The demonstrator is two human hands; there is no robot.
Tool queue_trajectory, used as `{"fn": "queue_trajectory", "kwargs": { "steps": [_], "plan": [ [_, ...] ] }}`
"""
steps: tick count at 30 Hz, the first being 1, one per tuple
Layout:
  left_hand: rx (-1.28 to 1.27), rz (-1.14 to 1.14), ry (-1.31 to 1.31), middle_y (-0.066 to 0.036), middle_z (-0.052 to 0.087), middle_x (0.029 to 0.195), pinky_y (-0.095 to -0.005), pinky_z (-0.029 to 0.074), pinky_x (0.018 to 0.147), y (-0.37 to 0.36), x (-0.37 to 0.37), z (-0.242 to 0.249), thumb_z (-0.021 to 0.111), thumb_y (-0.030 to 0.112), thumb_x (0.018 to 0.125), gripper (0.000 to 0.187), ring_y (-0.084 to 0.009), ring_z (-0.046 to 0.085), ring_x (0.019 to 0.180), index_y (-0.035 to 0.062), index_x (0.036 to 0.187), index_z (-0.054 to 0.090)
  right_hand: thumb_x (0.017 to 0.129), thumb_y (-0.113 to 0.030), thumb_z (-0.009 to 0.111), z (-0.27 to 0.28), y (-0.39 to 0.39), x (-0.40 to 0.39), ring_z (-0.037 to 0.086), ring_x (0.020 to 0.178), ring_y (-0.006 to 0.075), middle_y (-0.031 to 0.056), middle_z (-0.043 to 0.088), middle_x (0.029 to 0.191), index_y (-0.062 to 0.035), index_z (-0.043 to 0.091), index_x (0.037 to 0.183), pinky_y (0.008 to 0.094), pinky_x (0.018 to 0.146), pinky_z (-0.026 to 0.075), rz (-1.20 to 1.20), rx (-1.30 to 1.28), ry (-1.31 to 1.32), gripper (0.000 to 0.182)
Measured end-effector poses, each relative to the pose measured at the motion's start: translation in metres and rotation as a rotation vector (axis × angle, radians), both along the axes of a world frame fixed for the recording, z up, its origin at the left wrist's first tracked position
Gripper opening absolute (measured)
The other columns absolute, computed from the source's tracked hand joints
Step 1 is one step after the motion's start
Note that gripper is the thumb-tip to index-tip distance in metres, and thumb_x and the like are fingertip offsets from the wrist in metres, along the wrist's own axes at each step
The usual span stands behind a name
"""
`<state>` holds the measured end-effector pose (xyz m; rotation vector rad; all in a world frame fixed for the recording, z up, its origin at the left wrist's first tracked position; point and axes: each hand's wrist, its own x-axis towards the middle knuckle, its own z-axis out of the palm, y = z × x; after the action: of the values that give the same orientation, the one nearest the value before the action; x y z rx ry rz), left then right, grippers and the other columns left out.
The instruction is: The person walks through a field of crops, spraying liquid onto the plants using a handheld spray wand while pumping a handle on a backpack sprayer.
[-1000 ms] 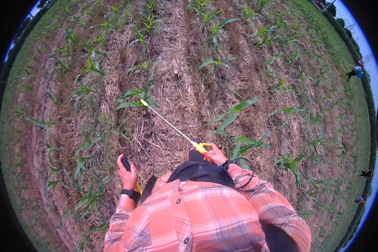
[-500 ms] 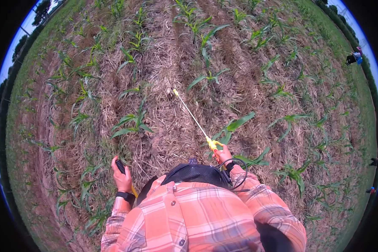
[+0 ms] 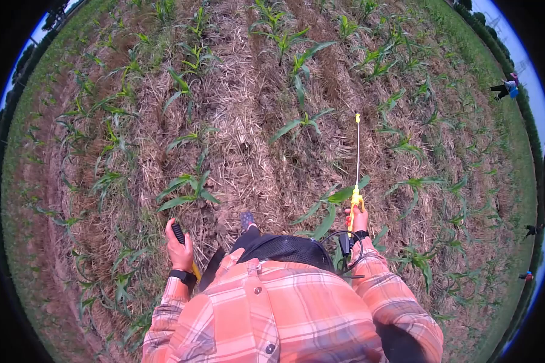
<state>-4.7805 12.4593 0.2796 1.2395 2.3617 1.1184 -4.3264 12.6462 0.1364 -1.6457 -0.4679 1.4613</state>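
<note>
My right hand (image 3: 360,219) grips the yellow handle of a thin spray wand (image 3: 357,158). The wand points straight ahead, its yellow tip hanging over straw beside a young corn plant (image 3: 301,123). A black hose (image 3: 344,243) loops from the handle back to my chest. My left hand (image 3: 180,250) is closed around a black pump lever grip (image 3: 178,233) at my left side; a dark watch sits on that wrist. I wear an orange plaid shirt (image 3: 290,314).
Rows of small corn plants run away from me through dry straw mulch (image 3: 242,121). One plant (image 3: 191,186) stands just ahead on the left, another (image 3: 330,206) by my right hand. My shoe (image 3: 247,220) shows ahead. Other people (image 3: 506,86) stand far off at the right field edge.
The wand has swung from the left, over a plant, across to the right and now points straight ahead. My right hand moved right with it. The left hand stayed on the lever.
</note>
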Motion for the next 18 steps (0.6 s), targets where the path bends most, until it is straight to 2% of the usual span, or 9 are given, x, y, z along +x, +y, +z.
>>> {"fn": "queue_trajectory", "kwargs": {
  "steps": [2, 7, 9, 11, 12, 13, 15, 16, 18],
  "plan": [
    [0.023, -0.002, 0.004, -0.013, 0.05, 0.076, -0.0325, 0.04, 0.054, 0.003, -0.025, -0.03, 0.046, 0.003, 0.072, 0.049, -0.0244, 0.05, 0.057, 0.0093, 0.118, 0.03, 0.081, -0.017, 0.046, 0.004, 0.011, -0.009, 0.04, 0.035, 0.0132, 0.0111, 0.055, 0.066, -0.0063, 0.032, 0.101, 0.0262, 0.028, 0.032, -0.044, -0.011, -0.013, 0.027],
    [0.078, 0.027, -0.025, -0.011, 0.049, 0.067, -0.0318, 0.039, 0.051, 0.031, -0.046, -0.003, 0.046, 0.004, 0.072, 0.048, -0.0216, 0.05, 0.053, 0.009, 0.117, 0.03, 0.079, -0.013, 0.046, 0.011, 0.035, -0.054, 0.041, 0.035, 0.0128, 0.0105, 0.054, 0.062, -0.0051, 0.039, 0.094, 0.0257, 0.028, 0.032, -0.06, -0.039, -0.075, 0.018],
    [0.048, 0.068, -0.09, -0.011, 0.049, 0.067, -0.032, 0.039, 0.051, 0.036, -0.058, -0.003, 0.046, 0.004, 0.072, 0.048, -0.0212, 0.05, 0.053, 0.0092, 0.117, 0.03, 0.081, -0.02, 0.045, 0.009, 0.042, -0.077, 0.041, 0.036, 0.0117, 0.0092, 0.054, 0.062, -0.0033, 0.045, 0.092, 0.0246, 0.031, 0.034, 0.054, -0.001, -0.152, 0.02],
    [0.048, 0.078, -0.103, -0.011, 0.049, 0.068, -0.0321, 0.039, 0.051, 0.035, -0.073, -0.01, 0.046, 0.004, 0.072, 0.048, -0.0213, 0.05, 0.053, 0.0095, 0.117, 0.03, 0.081, -0.02, 0.046, 0.01, 0.048, -0.101, 0.04, 0.035, 0.0118, 0.0097, 0.054, 0.061, -0.0039, 0.045, 0.091, 0.0248, 0.03, 0.033, 0.131, -0.032, -0.156, 0.019],
    [0.046, 0.081, -0.116, -0.011, 0.049, 0.068, -0.0322, 0.04, 0.052, 0.037, -0.079, -0.011, 0.047, 0.004, 0.072, 0.048, -0.0214, 0.05, 0.053, 0.0098, 0.118, 0.03, 0.079, -0.015, 0.047, 0.007, 0.052, -0.115, 0.041, 0.034, 0.0123, 0.0106, 0.055, 0.061, -0.0078, 0.035, 0.096, 0.0255, 0.027, 0.03, 0.094, -0.07, -0.084, 0.023],
    [0.046, 0.083, -0.117, -0.011, 0.049, 0.068, -0.0322, 0.04, 0.052, 0.038, -0.083, -0.013, 0.047, 0.004, 0.072, 0.048, -0.0214, 0.05, 0.053, 0.0098, 0.118, 0.03, 0.079, -0.016, 0.047, 0.005, 0.055, -0.124, 0.041, 0.034, 0.012, 0.0109, 0.055, 0.061, -0.0089, 0.032, 0.098, 0.025, 0.027, 0.03, 0.196, -0.077, -0.106, 0.026],
    [0.065, 0.09, -0.096, -0.011, 0.049, 0.067, -0.0322, 0.04, 0.052, 0.043, -0.09, -0.015, 0.047, 0.004, 0.072, 0.048, -0.0216, 0.05, 0.054, 0.0105, 0.117, 0.03, 0.079, -0.015, 0.047, 0.006, 0.058, -0.151, 0.041, 0.034, 0.012, 0.0107, 0.055, 0.062, -0.0091, 0.03, 0.099, 0.025, 0.026, 0.03, 0.252, -0.077, -0.086, 0.027],
    [0.065, 0.092, -0.098, -0.011, 0.049, 0.067, -0.0322, 0.04, 0.052, 0.045, -0.092, -0.015, 0.047, 0.004, 0.072, 0.048, -0.0216, 0.05, 0.054, 0.0105, 0.117, 0.03, 0.08, -0.016, 0.047, 0.012, 0.06, -0.165, 0.042, 0.035, 0.0124, 0.0104, 0.054, 0.061, -0.006, 0.035, 0.095, 0.0244, 0.027, 0.031, 0.289, -0.074, -0.128, 0.022],
    [0.047, 0.114, -0.111, -0.01, 0.049, 0.066, -0.0321, 0.041, 0.053, 0.05, -0.096, -0.014, 0.047, 0.004, 0.072, 0.048, -0.0217, 0.051, 0.054, 0.0111, 0.117, 0.031, 0.08, -0.014, 0.047, 0.009, 0.063, -0.182, 0.042, 0.035, 0.0118, 0.0098, 0.054, 0.062, -0.008, 0.03, 0.1, 0.0231, 0.027, 0.03, 0.426, -0.075, -0.089, 0.026]
  ]
}}
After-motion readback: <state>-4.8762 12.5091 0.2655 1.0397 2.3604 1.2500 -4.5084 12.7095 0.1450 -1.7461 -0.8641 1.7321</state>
